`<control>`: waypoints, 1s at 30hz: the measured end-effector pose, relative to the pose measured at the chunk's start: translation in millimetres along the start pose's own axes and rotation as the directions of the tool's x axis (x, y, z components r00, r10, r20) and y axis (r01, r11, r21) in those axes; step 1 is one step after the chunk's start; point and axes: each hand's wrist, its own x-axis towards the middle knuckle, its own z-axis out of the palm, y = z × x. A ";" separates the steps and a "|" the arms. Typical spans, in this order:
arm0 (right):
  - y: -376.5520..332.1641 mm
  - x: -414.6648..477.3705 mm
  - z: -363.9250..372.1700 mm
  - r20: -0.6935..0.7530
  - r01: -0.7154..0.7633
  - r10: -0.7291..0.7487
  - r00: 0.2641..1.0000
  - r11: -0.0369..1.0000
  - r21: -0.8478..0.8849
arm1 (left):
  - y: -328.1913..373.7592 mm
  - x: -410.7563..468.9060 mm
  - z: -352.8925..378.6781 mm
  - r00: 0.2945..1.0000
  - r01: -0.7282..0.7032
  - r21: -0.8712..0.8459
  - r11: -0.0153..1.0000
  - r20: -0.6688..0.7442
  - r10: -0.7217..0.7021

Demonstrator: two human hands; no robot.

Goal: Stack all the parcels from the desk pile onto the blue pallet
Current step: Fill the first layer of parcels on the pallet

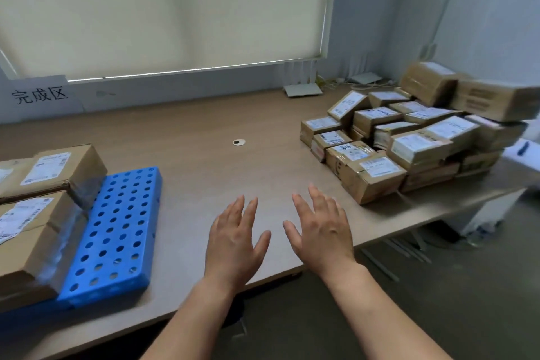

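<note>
— Where were the hands?
— Over the desk's (204,131) near edge, side by side; the left hand (233,238) had its fingers straight and spread, gripping nothing; the right hand (321,231) was the same, palm down, just beside it.
— And the parcels?
— Most sat in the pile (409,137) at the desk's right end, well apart from the hands; two parcels (43,207) lay on the left part of the pallet (117,237), touching each other; its right part showed bare blue holes.
— Anything else?
— A sign (39,95) on the wall behind the pallet; a router (302,89) behind the pile; a drawn blind (163,9) above.
</note>
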 end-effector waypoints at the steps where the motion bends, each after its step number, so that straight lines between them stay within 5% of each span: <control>1: 16.6 -1.0 -2.0 -0.008 -0.011 0.011 1.000 1.000 -0.009 | 15.1 4.0 6.1 1.000 -0.011 -0.001 1.000 0.005 0.011; 18: 205.7 -16.1 -13.8 -0.100 -0.284 0.277 0.956 0.957 -0.058 | 179.7 70.9 101.4 0.958 -0.240 -0.012 0.971 0.157 0.239; 30: 385.9 57.3 -10.6 -0.132 -0.467 0.450 0.883 0.869 -0.162 | 320.3 214.4 181.9 0.877 -0.422 -0.136 0.896 0.188 0.441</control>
